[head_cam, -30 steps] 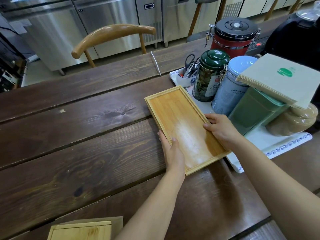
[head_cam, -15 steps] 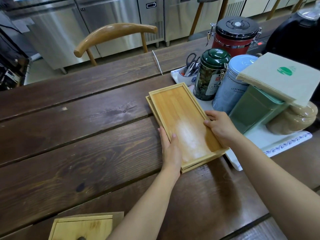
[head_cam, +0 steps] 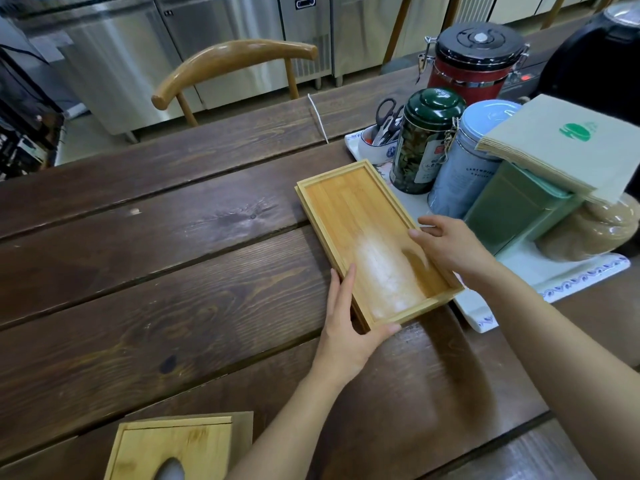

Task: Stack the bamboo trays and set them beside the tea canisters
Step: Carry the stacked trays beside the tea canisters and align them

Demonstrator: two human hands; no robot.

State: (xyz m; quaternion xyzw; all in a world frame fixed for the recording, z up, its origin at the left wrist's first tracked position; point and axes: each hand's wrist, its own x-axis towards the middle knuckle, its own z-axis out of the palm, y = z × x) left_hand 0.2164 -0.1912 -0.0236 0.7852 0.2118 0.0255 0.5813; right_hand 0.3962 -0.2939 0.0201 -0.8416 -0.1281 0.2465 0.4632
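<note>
Two bamboo trays (head_cam: 360,220) lie stacked on the dark wooden table (head_cam: 156,271), the upper one nearly flush with the lower. They sit right beside the tea canisters: a green tin (head_cam: 424,140), a pale blue tin (head_cam: 467,161) and a red canister (head_cam: 474,64) behind. My left hand (head_cam: 349,327) cups the stack's near left corner, thumb along the front edge. My right hand (head_cam: 450,251) rests on the right rim, fingers over the edge into the upper tray.
The canisters stand on a white patterned mat (head_cam: 571,275) with a green box (head_cam: 519,206), a stack of paper napkins (head_cam: 568,147) and a cup with scissors (head_cam: 384,133). A bamboo box (head_cam: 173,448) lies at the near edge. A wooden chair (head_cam: 232,60) stands beyond the table.
The upper tray, briefly offset over the lower one, now sits almost aligned with it. My left hand slid to the near corner; my right hand shifted along the right rim.
</note>
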